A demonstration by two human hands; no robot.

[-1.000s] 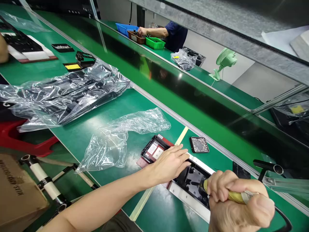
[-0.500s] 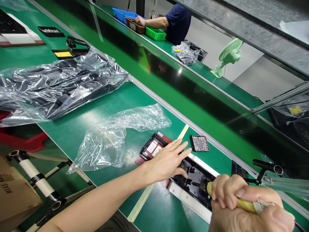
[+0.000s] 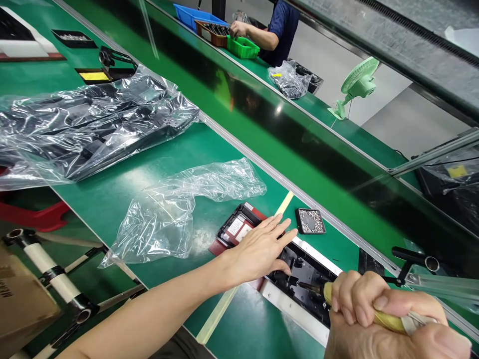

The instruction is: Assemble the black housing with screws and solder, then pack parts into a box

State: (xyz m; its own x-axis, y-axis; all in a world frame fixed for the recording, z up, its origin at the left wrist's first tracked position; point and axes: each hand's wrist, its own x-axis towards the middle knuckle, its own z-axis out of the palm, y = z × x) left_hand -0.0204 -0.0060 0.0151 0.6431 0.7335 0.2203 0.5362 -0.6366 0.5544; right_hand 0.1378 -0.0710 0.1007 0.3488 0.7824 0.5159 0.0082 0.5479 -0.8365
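My right hand [image 3: 377,314] is wrapped round the yellow handle of an electric screwdriver [image 3: 389,320] at the lower right. Its dark shaft points left to the inside of a long black plastic housing [image 3: 305,279], which lies in a white fixture [image 3: 288,309]. My left hand [image 3: 258,249] rests flat across the housing, fingers spread, thumb close to the screwdriver's tip. Past that hand the housing's end shows white labels [image 3: 235,227] over a dark red base [image 3: 217,248]. What lies under my palm is hidden. Behind the fixture sits a small black tray of screws [image 3: 311,221].
A crumpled clear plastic bag [image 3: 164,214] lies left of the fixture. Farther left are black parts under plastic film [image 3: 93,129]. A metal rail [image 3: 239,142] borders the green conveyor [image 3: 299,169]. Across it, a person's hand [image 3: 239,30] is at a green bin [image 3: 243,47].
My right hand and the screwdriver have shifted slightly right. My left hand stays on the housing. The co-worker's hand has moved right, from the brown bin to the green one.
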